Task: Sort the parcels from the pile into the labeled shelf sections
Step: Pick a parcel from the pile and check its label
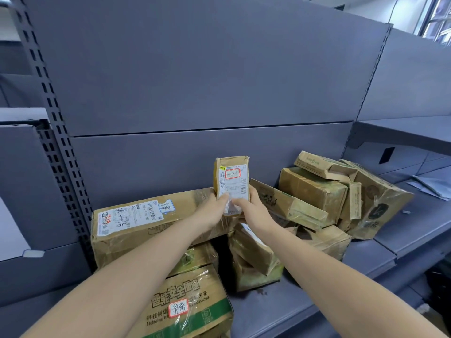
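Note:
A small cardboard parcel (pixel 231 178) with a white shipping label and a red-framed sticker stands upright in the middle of the view. My left hand (pixel 212 209) grips its lower left edge and my right hand (pixel 253 206) grips its lower right edge. It is held above a pile of brown parcels on a grey shelf (pixel 305 301). Below my left arm lies a long carton (pixel 146 223) with a white label. A green-printed box (pixel 195 306) sits at the front.
More taped cartons (pixel 317 191) are heaped to the right against the grey back panel (pixel 195 81). A higher shelf (pixel 410 135) juts out at the right, with grey mailers (pixel 432 186) lying under it. A slotted upright (pixel 56 132) runs down the left.

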### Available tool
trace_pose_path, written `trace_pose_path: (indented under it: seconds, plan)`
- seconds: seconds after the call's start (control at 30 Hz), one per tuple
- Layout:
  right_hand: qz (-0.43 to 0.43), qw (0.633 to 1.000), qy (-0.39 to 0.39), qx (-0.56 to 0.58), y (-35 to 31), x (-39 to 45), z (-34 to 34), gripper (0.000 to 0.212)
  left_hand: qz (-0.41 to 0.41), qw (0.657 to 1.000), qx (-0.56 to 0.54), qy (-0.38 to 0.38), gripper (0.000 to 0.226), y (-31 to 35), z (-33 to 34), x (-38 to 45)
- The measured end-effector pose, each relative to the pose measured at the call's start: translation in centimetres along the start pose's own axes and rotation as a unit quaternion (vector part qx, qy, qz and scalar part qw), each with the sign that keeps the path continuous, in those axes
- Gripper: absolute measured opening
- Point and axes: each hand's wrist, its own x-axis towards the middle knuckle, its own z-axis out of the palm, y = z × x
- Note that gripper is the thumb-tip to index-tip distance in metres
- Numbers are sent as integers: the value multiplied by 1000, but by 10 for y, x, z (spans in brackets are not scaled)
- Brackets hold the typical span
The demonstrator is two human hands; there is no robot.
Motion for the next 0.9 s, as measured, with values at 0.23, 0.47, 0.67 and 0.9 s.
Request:
trace_pose_path:
  seconds: [0.23, 0.47, 0.67, 0.9]
  plan:
    - [-17, 1000, -8, 1, 4, -3, 2, 69, -8, 1000, 5, -8, 77, -6, 2, -1]
    - [-28, 1000, -6, -4, 8, -10, -5, 58, -23, 1000, -3, -11, 63, -2, 5, -12]
    - [-48, 999, -1, -19, 14, -18, -12, 54, -35, 999, -12, 4, 55, 1, 15, -24]
    - [-72, 996, 9, -42, 20, -30, -23, 53, -5, 998, -25, 50, 52, 4, 30, -42]
